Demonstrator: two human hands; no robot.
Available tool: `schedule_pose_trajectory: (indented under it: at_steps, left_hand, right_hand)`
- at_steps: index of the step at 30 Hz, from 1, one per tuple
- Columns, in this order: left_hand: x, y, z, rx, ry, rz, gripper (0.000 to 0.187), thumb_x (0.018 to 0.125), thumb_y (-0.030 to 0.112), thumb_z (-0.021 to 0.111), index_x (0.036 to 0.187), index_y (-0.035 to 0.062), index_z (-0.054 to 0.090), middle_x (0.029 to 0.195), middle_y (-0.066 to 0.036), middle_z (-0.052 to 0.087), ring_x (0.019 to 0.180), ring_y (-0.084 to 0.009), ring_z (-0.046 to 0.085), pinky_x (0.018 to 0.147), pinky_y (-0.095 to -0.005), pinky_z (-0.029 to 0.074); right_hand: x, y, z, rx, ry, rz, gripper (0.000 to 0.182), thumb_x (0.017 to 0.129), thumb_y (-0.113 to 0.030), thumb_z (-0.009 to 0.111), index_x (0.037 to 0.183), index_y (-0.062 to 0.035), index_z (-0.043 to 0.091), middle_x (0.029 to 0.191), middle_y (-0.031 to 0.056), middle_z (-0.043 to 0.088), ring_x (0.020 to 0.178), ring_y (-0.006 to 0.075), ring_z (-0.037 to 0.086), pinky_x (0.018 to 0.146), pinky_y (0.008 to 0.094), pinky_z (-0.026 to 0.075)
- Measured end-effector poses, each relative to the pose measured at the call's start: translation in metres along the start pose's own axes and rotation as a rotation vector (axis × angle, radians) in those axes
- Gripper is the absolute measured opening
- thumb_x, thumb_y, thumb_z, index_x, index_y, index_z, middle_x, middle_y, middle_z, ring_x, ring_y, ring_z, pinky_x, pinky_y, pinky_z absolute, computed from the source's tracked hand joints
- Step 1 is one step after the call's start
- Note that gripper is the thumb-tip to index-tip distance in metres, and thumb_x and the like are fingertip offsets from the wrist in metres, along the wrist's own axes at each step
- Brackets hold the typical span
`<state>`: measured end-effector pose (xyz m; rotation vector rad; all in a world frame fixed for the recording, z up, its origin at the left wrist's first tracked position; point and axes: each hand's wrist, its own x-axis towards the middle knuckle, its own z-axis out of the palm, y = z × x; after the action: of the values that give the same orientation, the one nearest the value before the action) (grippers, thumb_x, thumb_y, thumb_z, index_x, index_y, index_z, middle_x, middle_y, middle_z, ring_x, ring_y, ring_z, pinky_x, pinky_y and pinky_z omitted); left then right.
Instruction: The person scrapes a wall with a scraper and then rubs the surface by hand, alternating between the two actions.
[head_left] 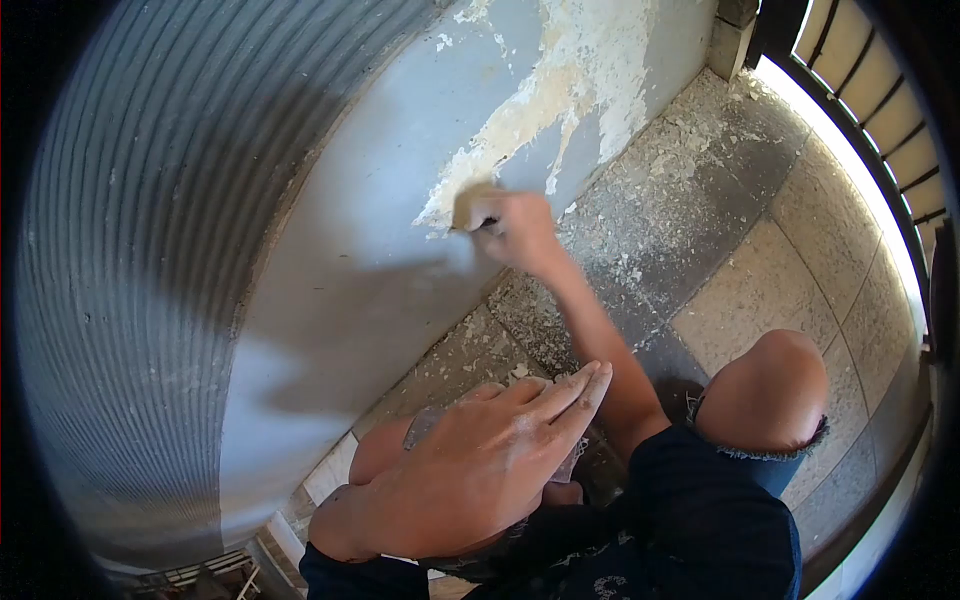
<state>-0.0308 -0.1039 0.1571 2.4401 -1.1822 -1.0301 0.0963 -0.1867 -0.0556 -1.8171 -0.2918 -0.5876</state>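
My right hand [520, 230] is closed around a scraper [468, 207], smeared by motion, at the lower edge of a bare patch [545, 105] on the wall. The blade looks pressed to the wall, though the blur hides the exact contact. Around that patch the grey-blue paint [370, 190] is still on the wall, with ragged, flaking edges. Close to the camera, my left hand [480, 460] holds nothing. Its fingers are stretched out toward the upper right, above my bent legs.
Paint flakes [645, 215] litter the dark floor tiles along the wall's foot. A ribbed grey wall section [150, 250] rises at left. My bare knee [765, 390] is at right, over beige tiles [765, 285]. A barred gate [870, 110] stands at the upper right.
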Motion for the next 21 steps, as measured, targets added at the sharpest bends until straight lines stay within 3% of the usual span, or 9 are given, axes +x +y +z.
schedule_pose_trajectory:
  at_steps: [2, 6, 8, 11, 15, 18, 21]
  left_hand:
    - [0.003, -0.001, -0.001, 0.021, 0.012, 0.018, 0.068, 0.075, 0.000, 0.058, 0.139, -0.0060, 0.036, 0.135, -0.020, 0.048, 0.114, -0.0315, 0.054, 0.095, -0.0393, 0.046]
    - [0.001, 0.001, 0.000, 0.011, 0.027, 0.022, 0.070, 0.074, 0.000, 0.058, 0.140, -0.0053, 0.035, 0.136, -0.019, 0.048, 0.115, -0.0313, 0.054, 0.096, -0.0394, 0.046]
    - [-0.001, 0.000, 0.000, 0.005, 0.023, 0.025, 0.070, 0.074, 0.000, 0.058, 0.140, -0.0050, 0.035, 0.136, -0.019, 0.048, 0.115, -0.0311, 0.054, 0.096, -0.0392, 0.046]
    - [0.000, 0.001, -0.002, 0.023, 0.025, 0.031, 0.070, 0.074, 0.000, 0.057, 0.140, -0.0048, 0.035, 0.136, -0.019, 0.048, 0.115, -0.0308, 0.054, 0.096, -0.0392, 0.046]
    - [0.003, 0.000, 0.000, 0.013, 0.011, 0.009, 0.069, 0.075, 0.000, 0.056, 0.140, -0.0051, 0.035, 0.136, -0.020, 0.048, 0.116, -0.0310, 0.054, 0.096, -0.0392, 0.046]
    - [-0.003, -0.001, -0.002, 0.004, 0.018, 0.016, 0.068, 0.075, 0.000, 0.056, 0.140, -0.0050, 0.036, 0.135, -0.020, 0.049, 0.116, -0.0312, 0.054, 0.096, -0.0390, 0.046]
    - [-0.004, -0.002, -0.001, -0.035, 0.032, 0.012, 0.068, 0.074, -0.001, 0.056, 0.139, -0.0045, 0.036, 0.134, -0.019, 0.050, 0.115, -0.0313, 0.054, 0.096, -0.0391, 0.046]
  right_hand:
    - [-0.005, 0.009, 0.012, -0.047, -0.100, 0.018, 0.013, 0.065, -0.003, 0.069, 0.075, -0.0097, 0.064, 0.074, 0.0079, 0.065, 0.066, 0.0288, 0.063, 0.060, 0.0356, 0.049]
    - [0.002, -0.003, -0.016, 0.004, -0.034, -0.001, 0.013, 0.065, -0.002, 0.069, 0.074, -0.0104, 0.064, 0.073, 0.0082, 0.065, 0.066, 0.0292, 0.063, 0.060, 0.0361, 0.049]
    - [0.007, -0.006, -0.031, 0.067, 0.001, 0.116, 0.014, 0.064, -0.001, 0.068, 0.074, -0.0103, 0.064, 0.073, 0.0083, 0.065, 0.067, 0.0294, 0.064, 0.061, 0.0359, 0.050]
    - [-0.003, 0.006, 0.013, -0.065, -0.019, -0.045, 0.013, 0.064, 0.000, 0.067, 0.074, -0.0094, 0.064, 0.074, 0.0085, 0.065, 0.068, 0.0286, 0.065, 0.062, 0.0354, 0.050]
    - [-0.024, 0.010, 0.043, -0.139, -0.177, -0.026, 0.012, 0.066, 0.000, 0.066, 0.073, -0.0094, 0.064, 0.075, 0.0081, 0.065, 0.069, 0.0280, 0.065, 0.062, 0.0357, 0.051]
    - [-0.012, 0.008, 0.007, 0.024, -0.001, 0.008, 0.015, 0.065, 0.000, 0.065, 0.076, -0.0097, 0.064, 0.076, 0.0069, 0.065, 0.068, 0.0275, 0.064, 0.061, 0.0331, 0.050]
    - [-0.004, 0.006, -0.005, 0.021, 0.008, 0.087, 0.016, 0.064, 0.000, 0.065, 0.077, -0.0091, 0.064, 0.076, 0.0071, 0.065, 0.067, 0.0280, 0.063, 0.061, 0.0329, 0.049]
